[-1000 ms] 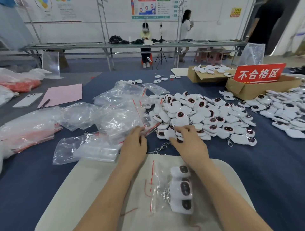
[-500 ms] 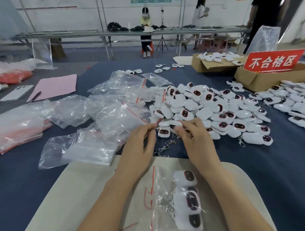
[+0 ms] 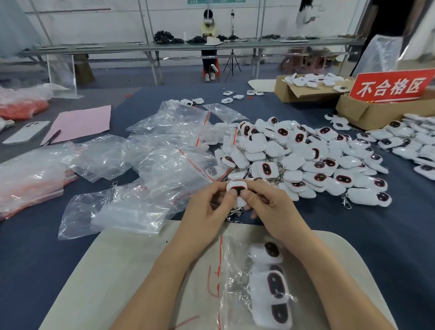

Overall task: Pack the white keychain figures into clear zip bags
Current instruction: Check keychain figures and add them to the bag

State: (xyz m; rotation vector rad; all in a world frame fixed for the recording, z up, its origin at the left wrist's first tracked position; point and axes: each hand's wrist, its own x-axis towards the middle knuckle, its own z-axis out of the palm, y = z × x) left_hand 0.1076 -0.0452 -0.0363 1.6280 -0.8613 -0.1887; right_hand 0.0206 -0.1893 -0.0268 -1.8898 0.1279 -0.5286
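a single wide-angle view from the person's head, facing forward and down across the blue table. the left hand and right hand, pinching one white keychain figure between them, sit close under the lens at mid-frame; the far workbench runs along the top edge

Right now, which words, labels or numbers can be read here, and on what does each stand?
"不合格区": white characters on the red sign, propped at the cardboard box.
Green strip at the picture's top edge: cut off, too small to read.
Nothing else is readable.
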